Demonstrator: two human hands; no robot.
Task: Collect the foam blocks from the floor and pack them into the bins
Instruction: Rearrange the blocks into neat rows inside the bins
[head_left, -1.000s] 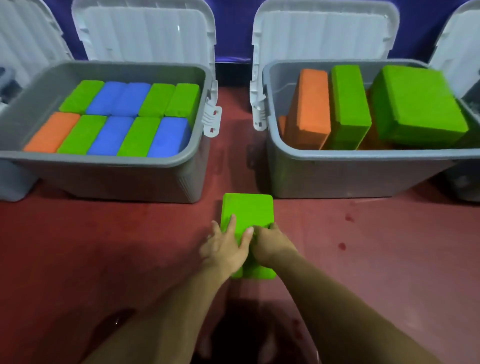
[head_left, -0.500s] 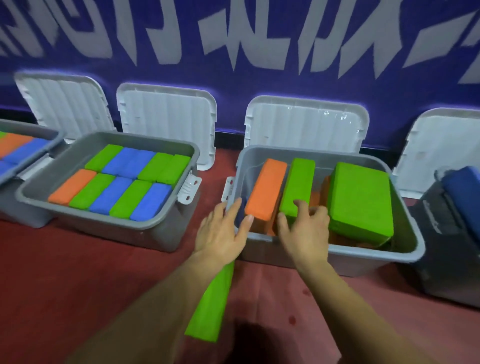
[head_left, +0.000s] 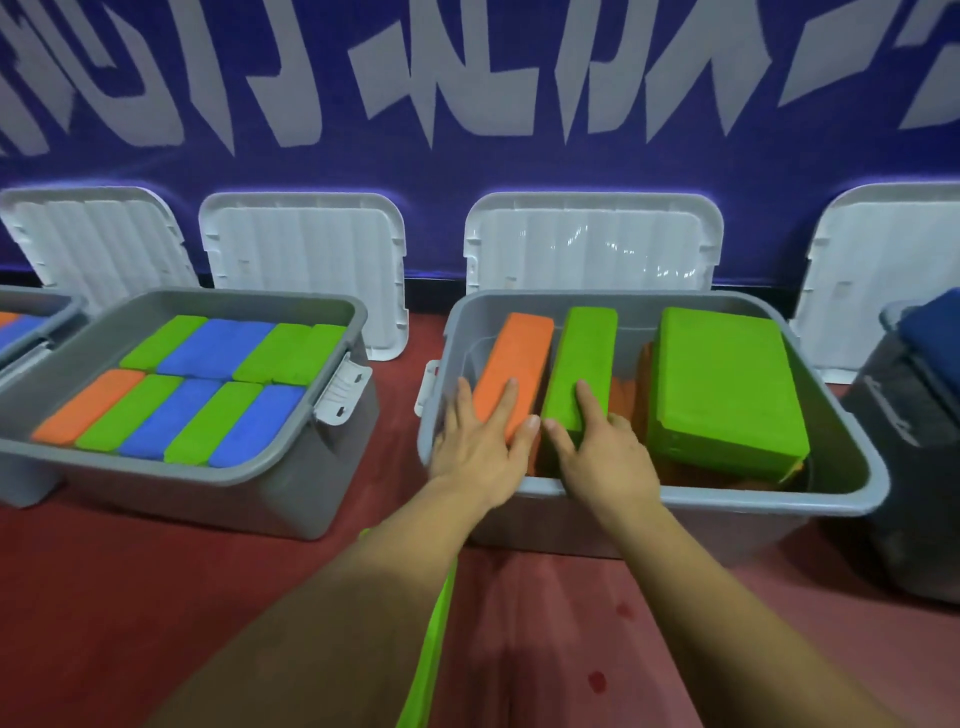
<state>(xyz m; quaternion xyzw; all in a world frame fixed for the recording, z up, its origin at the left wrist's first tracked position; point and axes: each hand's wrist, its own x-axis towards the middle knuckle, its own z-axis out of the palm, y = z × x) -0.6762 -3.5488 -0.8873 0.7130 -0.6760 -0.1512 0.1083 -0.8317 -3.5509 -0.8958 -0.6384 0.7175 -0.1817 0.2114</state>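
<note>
While a stray block (head_left: 434, 649) lies on the floor (head_left: 156, 571) at lower centre, under the left forearm, both hands work in the right bin (head_left: 852, 452). The left hand (head_left: 478, 452) lies flat, fingers straight, on an orange block (head_left: 519, 358); the right hand (head_left: 597, 457) grips the near end of the upright green block (head_left: 584, 353) beside it. The left bin (head_left: 260, 504) looks full; the right appears part packed.
</note>
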